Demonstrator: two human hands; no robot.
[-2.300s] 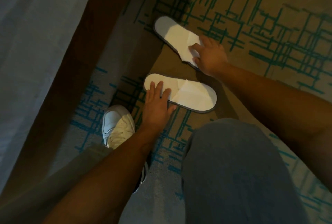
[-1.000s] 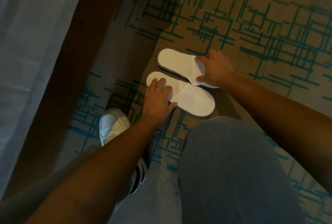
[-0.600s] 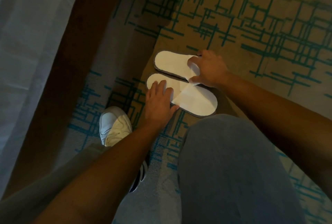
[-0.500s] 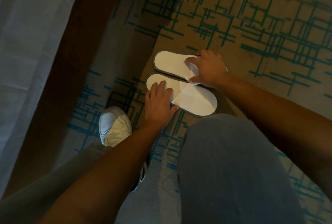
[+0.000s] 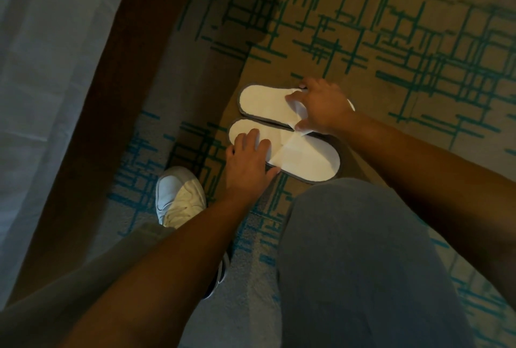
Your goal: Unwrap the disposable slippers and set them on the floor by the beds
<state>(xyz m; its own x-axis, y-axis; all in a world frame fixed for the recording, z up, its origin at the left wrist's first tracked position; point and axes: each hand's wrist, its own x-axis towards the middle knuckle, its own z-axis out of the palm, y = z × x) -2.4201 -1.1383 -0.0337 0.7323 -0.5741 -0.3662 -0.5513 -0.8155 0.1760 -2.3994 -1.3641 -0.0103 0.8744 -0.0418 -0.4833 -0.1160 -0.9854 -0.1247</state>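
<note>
Two white disposable slippers with grey soles lie flat and side by side on the patterned carpet. The far slipper (image 5: 265,103) has my right hand (image 5: 321,109) spread over its toe strap, fingers pressing it down. The near slipper (image 5: 307,160) touches the far one along its edge. My left hand (image 5: 248,163) rests flat on its heel end, fingers apart. Neither hand lifts a slipper. No wrapper is in view.
A dark wooden bed base (image 5: 111,96) with a white bed skirt (image 5: 42,68) runs along the left. My white sneaker (image 5: 178,197) stands just left of the slippers. My grey-trousered knee (image 5: 363,264) fills the lower right. Carpet (image 5: 391,40) stretches beyond.
My right hand has slid the far slipper down next to the near one until the two lie parallel and touching. My left hand stayed on the near slipper's heel.
</note>
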